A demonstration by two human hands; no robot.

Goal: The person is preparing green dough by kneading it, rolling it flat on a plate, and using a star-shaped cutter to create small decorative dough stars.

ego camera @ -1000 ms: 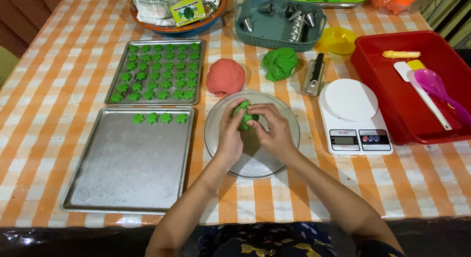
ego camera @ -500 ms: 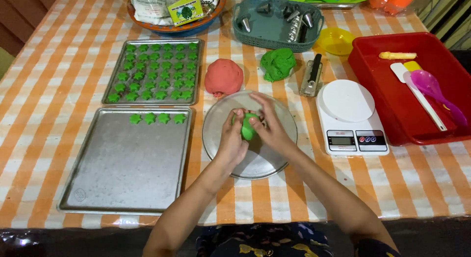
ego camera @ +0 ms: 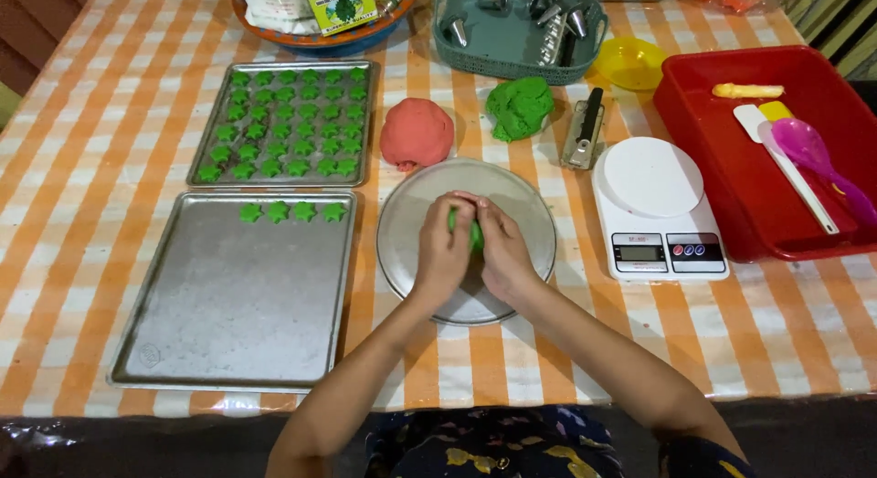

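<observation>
A small piece of green dough (ego camera: 475, 233) is pressed between the left hand (ego camera: 443, 252) and the right hand (ego camera: 501, 250), both cupped closed around it, above a round metal plate (ego camera: 521, 199). A nearly empty baking tray (ego camera: 228, 304) lies to the left, a white kitchen scale (ego camera: 653, 181) to the right, on the checked table (ego camera: 55, 186).
</observation>
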